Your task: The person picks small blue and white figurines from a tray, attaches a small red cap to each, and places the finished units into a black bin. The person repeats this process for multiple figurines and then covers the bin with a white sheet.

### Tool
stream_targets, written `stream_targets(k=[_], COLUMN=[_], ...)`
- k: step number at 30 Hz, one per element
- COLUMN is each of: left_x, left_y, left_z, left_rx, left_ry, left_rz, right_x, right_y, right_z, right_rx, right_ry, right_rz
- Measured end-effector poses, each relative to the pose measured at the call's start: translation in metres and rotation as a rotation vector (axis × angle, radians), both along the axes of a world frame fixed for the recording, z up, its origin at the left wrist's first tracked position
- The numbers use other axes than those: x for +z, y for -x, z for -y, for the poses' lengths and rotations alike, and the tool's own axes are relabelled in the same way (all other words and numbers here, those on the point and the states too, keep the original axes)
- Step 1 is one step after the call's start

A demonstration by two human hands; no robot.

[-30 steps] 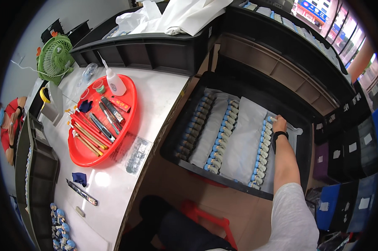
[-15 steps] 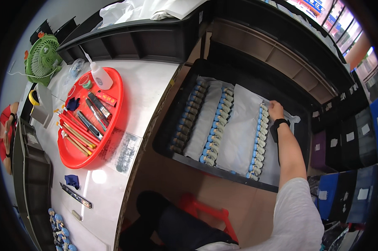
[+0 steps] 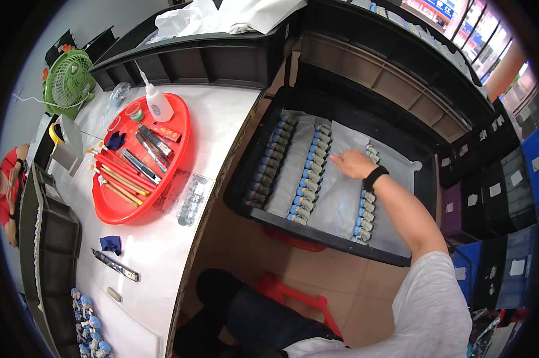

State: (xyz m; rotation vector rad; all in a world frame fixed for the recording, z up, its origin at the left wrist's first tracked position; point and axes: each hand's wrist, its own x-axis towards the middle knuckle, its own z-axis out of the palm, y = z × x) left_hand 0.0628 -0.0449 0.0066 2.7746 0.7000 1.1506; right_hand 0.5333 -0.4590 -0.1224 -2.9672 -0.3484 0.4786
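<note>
My right hand (image 3: pixel 354 164), with a black band at the wrist, reaches into a black crate (image 3: pixel 365 253). It lies over a white sheet (image 3: pixel 335 206), between the middle row of figurines (image 3: pixel 308 179) and the right-hand row (image 3: pixel 365 218). Its fingers look curled together; anything between them is hidden. These small figurines have blue and cream parts. Part of the right-hand row is covered by the hand and wrist. Another row of figurines (image 3: pixel 272 158) runs along the crate's left side, in shadow. My left hand is out of view.
On the white table at left, a red tray (image 3: pixel 183 161) holds brushes, knives and a white squeeze bottle (image 3: pixel 159 106). Several figurines (image 3: pixel 90 325) lie near its lower edge. A green fan (image 3: pixel 69 82) stands behind. Below the crate is a red stool (image 3: pixel 293 295). Stacked bins (image 3: pixel 490 194) line the right.
My right hand has moved left from beyond the right-hand row's far end to the sheet between two rows. The view has shifted slightly.
</note>
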Motion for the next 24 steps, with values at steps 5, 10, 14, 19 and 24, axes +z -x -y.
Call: stream_targets(k=[5,10,14,19,24], left_x=[-0.001,-0.001,-0.002,0.000,0.000], left_y=[0.004,0.004,0.006,0.004,-0.002], left_z=[0.002,0.000,0.000,0.000,0.000], left_rx=[-0.004,-0.044,-0.065,-0.081,-0.064], left_ry=[0.005,0.002,0.045,0.041,0.036], left_rz=[0.004,0.019,0.078,0.054,0.030], right_x=[0.022,0.004,-0.016,-0.055,-0.039], right_y=[0.025,0.058,0.084,0.095,0.064], right_z=[0.061,0.157,0.188,0.202,0.152], right_rx=[-0.371,-0.550,-0.708,-0.667,-0.438], right_ry=[-0.443,-0.604,-0.551,-0.225,0.035], right_rz=[-0.115,-0.069,-0.078,0.034,0.465])
